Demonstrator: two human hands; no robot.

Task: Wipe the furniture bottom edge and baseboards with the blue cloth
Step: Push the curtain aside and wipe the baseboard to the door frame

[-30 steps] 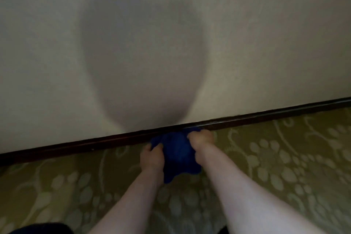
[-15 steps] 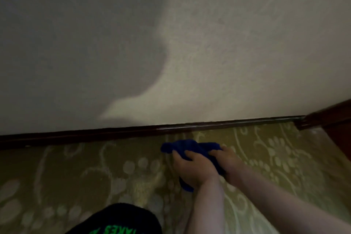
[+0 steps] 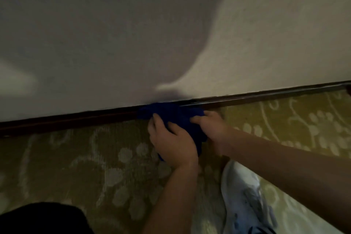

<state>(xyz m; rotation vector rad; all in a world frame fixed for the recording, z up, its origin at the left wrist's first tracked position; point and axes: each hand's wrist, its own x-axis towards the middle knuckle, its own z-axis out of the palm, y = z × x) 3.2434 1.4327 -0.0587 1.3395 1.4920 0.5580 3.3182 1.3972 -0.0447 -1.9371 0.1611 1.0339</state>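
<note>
1. Since half a second ago, both hands have carried the blue cloth [image 3: 176, 118] forward off the carpet and up against the baseboard [image 3: 76, 119]; earlier it sat on the floor short of the dark strip, and the dark wooden furniture corner seen at the right has almost slipped out of view.
2. Now the bunched cloth presses on the baseboard where the wall [image 3: 266, 34] meets the patterned carpet [image 3: 95, 167], roughly midway along the visible strip, with its rear part trailing on the carpet between the two hands.
3. The left hand [image 3: 173, 142] lies on top of the cloth, fingers curled together and clamped down on the fabric, which probably supplies the downward and forward pressure.
4. The right hand [image 3: 210, 127] grips the cloth's right side, fingers closed onto it near the strip; this likely keeps the wad from unrolling as it slides.
5. Holding it with both hands seems meant to push the fabric into the narrow ledge on top of the strip, where dust would gather.
6. A white shoe [image 3: 245, 201] rests on the carpet just below the right forearm, and a dark knee [image 3: 41, 218] shows at the lower left, suggesting a crouch close to the wall.
7. Judging by position, the baseboard wipe is under way; the stretches to the left and right look unwiped, though dim light hides any dust.
</note>
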